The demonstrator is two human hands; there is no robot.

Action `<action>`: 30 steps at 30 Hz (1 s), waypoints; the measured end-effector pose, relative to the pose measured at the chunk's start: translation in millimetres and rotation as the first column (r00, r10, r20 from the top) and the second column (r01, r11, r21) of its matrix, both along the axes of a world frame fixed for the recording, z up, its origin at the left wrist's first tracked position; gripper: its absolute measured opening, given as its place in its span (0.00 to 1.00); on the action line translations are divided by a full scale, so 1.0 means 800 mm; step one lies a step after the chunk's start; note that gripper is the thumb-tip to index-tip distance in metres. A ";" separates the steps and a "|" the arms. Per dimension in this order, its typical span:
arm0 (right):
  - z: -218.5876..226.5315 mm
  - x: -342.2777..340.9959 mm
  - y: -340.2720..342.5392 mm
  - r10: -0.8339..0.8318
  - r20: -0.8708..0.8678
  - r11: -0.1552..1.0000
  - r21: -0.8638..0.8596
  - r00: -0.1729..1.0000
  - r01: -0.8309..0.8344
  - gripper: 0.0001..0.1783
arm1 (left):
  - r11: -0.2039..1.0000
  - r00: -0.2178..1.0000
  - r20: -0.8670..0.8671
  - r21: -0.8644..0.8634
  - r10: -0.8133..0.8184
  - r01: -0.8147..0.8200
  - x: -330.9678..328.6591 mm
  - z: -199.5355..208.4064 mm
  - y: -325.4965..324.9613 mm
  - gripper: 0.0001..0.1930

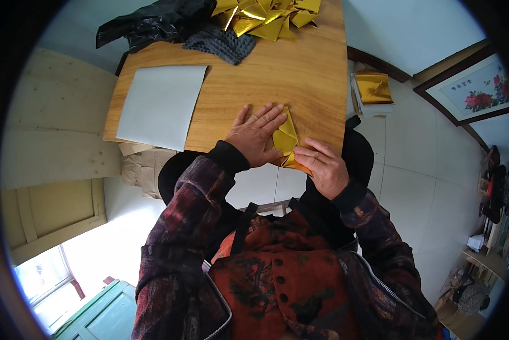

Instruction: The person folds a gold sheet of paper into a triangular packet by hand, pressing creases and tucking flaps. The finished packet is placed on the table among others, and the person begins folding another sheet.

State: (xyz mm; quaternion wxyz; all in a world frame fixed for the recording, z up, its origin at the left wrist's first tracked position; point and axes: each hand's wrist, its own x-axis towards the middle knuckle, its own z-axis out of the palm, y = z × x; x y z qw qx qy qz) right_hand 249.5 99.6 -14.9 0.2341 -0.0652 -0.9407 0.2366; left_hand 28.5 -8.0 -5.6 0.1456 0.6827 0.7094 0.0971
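On the tabletop (266, 73) we see a grey sheet (161, 105) along the left edge, well apart from the work. Toward the far edge lie a black bag (158, 22), a dark cloth (220, 45) and a heap of gold pieces (268, 17); we find nothing standing between them and the hands. On the floor past the right edge sits a stack topped with gold foil (373, 88).

The frame cuts off the heap, and fingers cover parts of the folded foil (287, 136), which lies at the near edge, toward the right corner, its lower end overhanging.

Our left hand (257, 136) lies flat, fingers stretched, pressing the foil's left side. Our right hand (322, 167) touches its lower right with bent fingers; whether they pinch it, we cannot tell.
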 end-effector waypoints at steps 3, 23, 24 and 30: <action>0.005 -0.004 -0.001 -0.029 -0.018 0.981 -0.192 0.999 0.025 0.09 | 1.000 1.000 0.000 -0.008 0.000 0.000 0.000 0.001 0.000 0.44; 0.016 -0.066 0.000 -0.339 0.252 0.778 -0.467 0.906 0.421 0.08 | 0.998 1.000 -0.017 0.069 -0.006 0.007 0.000 -0.001 -0.003 0.33; 0.015 -0.067 -0.001 -0.357 0.254 0.784 -0.443 0.899 0.436 0.08 | 0.997 1.000 -0.015 0.075 -0.010 0.011 0.000 -0.001 -0.004 0.33; 0.013 -0.072 -0.007 -0.419 0.261 0.780 -0.387 0.870 0.492 0.07 | 0.998 1.000 0.018 0.062 -0.025 0.024 -0.003 -0.001 -0.003 0.33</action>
